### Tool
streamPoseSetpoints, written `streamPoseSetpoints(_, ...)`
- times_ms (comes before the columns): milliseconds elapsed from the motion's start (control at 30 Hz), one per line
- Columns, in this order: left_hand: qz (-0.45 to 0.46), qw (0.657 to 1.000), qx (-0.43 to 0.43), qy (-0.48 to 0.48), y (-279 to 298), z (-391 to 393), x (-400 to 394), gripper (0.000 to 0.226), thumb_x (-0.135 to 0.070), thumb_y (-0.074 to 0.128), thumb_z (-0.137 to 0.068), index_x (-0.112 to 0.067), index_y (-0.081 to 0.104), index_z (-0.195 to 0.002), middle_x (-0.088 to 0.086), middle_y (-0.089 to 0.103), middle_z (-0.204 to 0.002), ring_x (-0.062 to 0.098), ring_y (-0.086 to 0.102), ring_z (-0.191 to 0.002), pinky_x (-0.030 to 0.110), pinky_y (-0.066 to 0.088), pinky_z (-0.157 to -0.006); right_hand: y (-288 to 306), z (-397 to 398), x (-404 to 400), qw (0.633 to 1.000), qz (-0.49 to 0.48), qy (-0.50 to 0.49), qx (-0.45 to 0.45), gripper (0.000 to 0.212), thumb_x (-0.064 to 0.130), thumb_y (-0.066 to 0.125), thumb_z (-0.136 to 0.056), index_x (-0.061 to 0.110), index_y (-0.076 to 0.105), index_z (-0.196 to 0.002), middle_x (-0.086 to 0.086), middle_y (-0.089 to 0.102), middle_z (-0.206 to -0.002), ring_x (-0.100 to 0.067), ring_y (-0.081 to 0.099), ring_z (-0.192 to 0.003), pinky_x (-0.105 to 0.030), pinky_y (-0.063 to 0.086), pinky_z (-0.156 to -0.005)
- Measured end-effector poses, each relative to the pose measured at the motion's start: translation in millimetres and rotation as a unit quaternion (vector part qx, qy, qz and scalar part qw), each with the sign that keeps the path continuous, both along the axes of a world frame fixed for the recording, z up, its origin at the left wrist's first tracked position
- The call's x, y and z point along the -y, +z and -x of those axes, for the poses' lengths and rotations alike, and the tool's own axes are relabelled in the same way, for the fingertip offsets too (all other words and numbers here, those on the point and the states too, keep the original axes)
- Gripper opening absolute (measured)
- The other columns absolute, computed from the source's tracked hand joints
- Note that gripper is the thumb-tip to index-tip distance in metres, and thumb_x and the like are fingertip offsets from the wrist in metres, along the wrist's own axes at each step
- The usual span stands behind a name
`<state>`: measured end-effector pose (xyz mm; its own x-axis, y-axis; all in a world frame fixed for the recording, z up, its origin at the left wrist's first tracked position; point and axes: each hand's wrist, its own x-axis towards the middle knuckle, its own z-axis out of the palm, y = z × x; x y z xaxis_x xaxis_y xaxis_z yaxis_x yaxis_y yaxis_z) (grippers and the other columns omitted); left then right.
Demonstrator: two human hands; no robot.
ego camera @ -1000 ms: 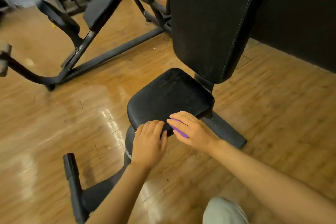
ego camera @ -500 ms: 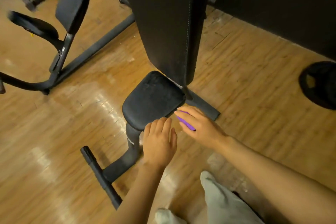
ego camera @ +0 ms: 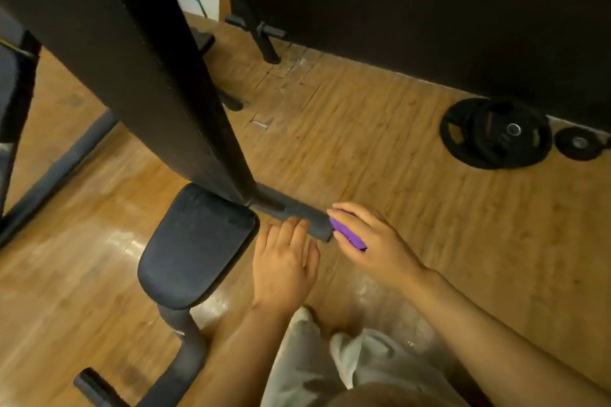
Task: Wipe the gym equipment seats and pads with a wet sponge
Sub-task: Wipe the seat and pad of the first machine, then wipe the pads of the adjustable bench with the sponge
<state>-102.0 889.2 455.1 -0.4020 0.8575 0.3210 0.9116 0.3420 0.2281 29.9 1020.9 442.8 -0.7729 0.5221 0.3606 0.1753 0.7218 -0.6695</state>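
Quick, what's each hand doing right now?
Left hand: open, fingers straight, holding nothing.
Right hand: holding the purple sponge.

Small flat purple sponge: solid bright purple, no pattern.
Padded black vinyl seat: matte black, faint grey dusty sheen.
Tall black padded backrest: black, pale dotted stitch line along edge.
Glossy wooden plank floor: honey-brown, streaked grain, pale glare patches.
Round black weight plates: black, silver centres.
Loose fabric trousers: light grey, plain.

A purple sponge sits right of the black padded seat, off it.
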Motion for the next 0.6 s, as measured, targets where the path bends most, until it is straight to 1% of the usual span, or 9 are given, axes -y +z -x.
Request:
streamPoseSetpoints(100,-0.024,0.997,0.009,-0.070,5,0,-41,0.033,-0.027,0.052,-0.090,-0.010,0.070,-0.111,0.008,0.070,-0.110,0.025,0.065,-0.098,0.036,0.040,-0.093,4,-18,-18,0.997,0.005,-0.075,0.003,0.034,0.023,0.055,-0.096,0.006,0.066,-0.124,-0.005,0.062,-0.126,-0.020,0.059,-0.116,-0.022,0.042,-0.104)
streamPoseSetpoints(200,-0.063,0.986,0.013,-0.157,8,0,-88,0.028,-0.022,0.067,-0.084,-0.010,0.069,-0.110,0.007,0.070,-0.109,0.022,0.060,-0.099,0.034,0.040,-0.092,8,-34,-36,0.988,0.002,-0.153,0.009,0.035,0.024,0.055,-0.096,0.006,0.067,-0.124,-0.005,0.062,-0.127,-0.017,0.058,-0.117,-0.018,0.039,-0.106)
streamPoseSetpoints(233,-0.074,0.980,0.017,-0.184,7,-1,-104,0.028,-0.021,0.069,-0.083,-0.009,0.070,-0.109,0.007,0.069,-0.108,0.021,0.058,-0.100,0.034,0.041,-0.091,9,-39,-43,0.984,0.007,-0.175,0.014,0.036,0.025,0.055,-0.096,0.007,0.067,-0.124,-0.004,0.062,-0.127,-0.015,0.057,-0.118,-0.018,0.038,-0.106)
streamPoseSetpoints(300,-0.089,0.965,0.030,-0.246,6,-1,-136,0.026,-0.023,0.065,-0.087,-0.009,0.070,-0.109,0.006,0.069,-0.108,0.019,0.055,-0.102,0.035,0.042,-0.092,12,-48,-56,0.973,0.026,-0.228,0.019,0.037,0.027,0.054,-0.096,0.008,0.066,-0.126,-0.002,0.060,-0.129,-0.013,0.056,-0.120,-0.018,0.038,-0.107)
streamPoseSetpoints(400,-0.073,0.936,0.035,-0.342,9,-7,-184,0.030,-0.029,0.053,-0.092,-0.011,0.068,-0.111,0.005,0.068,-0.110,0.021,0.060,-0.103,0.037,0.041,-0.098,19,-61,-72,0.943,0.030,-0.331,0.016,0.038,0.030,0.054,-0.095,0.010,0.065,-0.126,0.001,0.059,-0.130,-0.010,0.055,-0.121,-0.016,0.036,-0.107)
streamPoseSetpoints(500,-0.076,0.900,0.043,-0.428,17,-18,-221,0.028,-0.028,0.053,-0.093,-0.013,0.068,-0.110,0.004,0.068,-0.112,0.022,0.063,-0.102,0.037,0.040,-0.103,29,-72,-81,0.912,-0.001,-0.410,0.006,0.038,0.029,0.055,-0.094,0.006,0.067,-0.123,-0.002,0.061,-0.127,-0.008,0.054,-0.120,-0.017,0.038,-0.106)
streamPoseSetpoints(600,-0.092,0.876,0.068,-0.468,19,-32,-254,0.027,-0.027,0.056,-0.092,-0.012,0.070,-0.110,0.005,0.069,-0.113,0.022,0.064,-0.104,0.040,0.042,-0.102,40,-85,-86,0.887,-0.024,-0.462,0.002,0.038,0.026,0.057,-0.094,0.002,0.066,-0.121,-0.005,0.061,-0.125,-0.010,0.055,-0.118,-0.017,0.038,-0.106)
